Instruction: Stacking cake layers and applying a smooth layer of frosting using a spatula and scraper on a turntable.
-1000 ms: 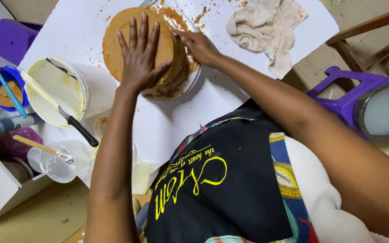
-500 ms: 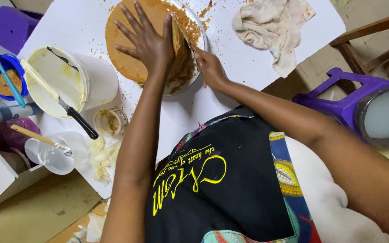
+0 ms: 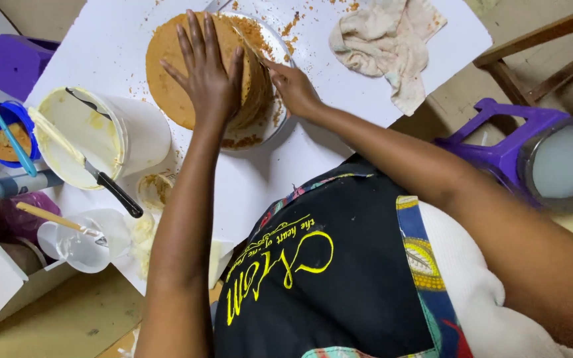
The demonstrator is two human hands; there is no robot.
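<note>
Slid down since half a second ago, left hand now flat with fingers spread across the top of the round golden-brown layered cake, palm nearer the 6 o'clock edge than before. Pressed against the cake's side at about 3 o'clock, right hand, fingers closed around what looks like a thin blade; exact grip cannot tell. Resting on a round white plate atop the white tabletop, cake ringed by brown crumbs. At 9 o'clock, a white plastic bucket of cream with a black-handled palette knife; at 1 o'clock, a crumpled beige cloth. Likely risks: uneven trimming or a torn layer from too much downward pressure, more crumbling, or a slip of the blade toward the steadying palm.
</note>
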